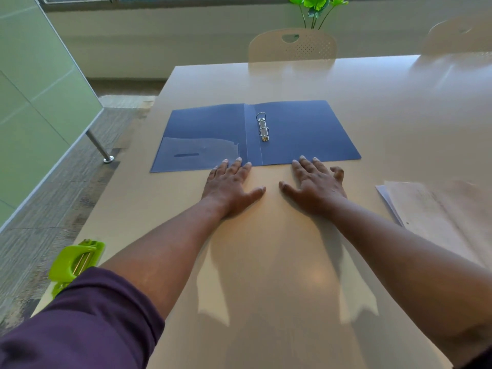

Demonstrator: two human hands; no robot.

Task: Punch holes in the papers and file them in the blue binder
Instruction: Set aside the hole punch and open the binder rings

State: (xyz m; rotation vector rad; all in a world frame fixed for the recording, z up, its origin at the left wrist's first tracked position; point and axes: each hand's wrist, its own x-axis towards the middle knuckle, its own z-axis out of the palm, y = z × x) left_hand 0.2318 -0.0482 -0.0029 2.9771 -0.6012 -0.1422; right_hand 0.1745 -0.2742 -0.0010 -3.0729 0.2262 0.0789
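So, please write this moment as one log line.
blue binder open flat | left hand, right hand flat on table | papers unpunched

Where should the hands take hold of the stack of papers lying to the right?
Probably the near-left corner of the papers, approached by the right hand from the left. The sheets lie flat on the table but fan apart there, so a thumb could slip under an edge.

hole punch (77, 259): partly behind sleeve (87, 323) | papers (436, 209): cut by right edge

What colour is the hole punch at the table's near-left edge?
Lime green, with metal parts showing; the hole punch is seen best in the head view.
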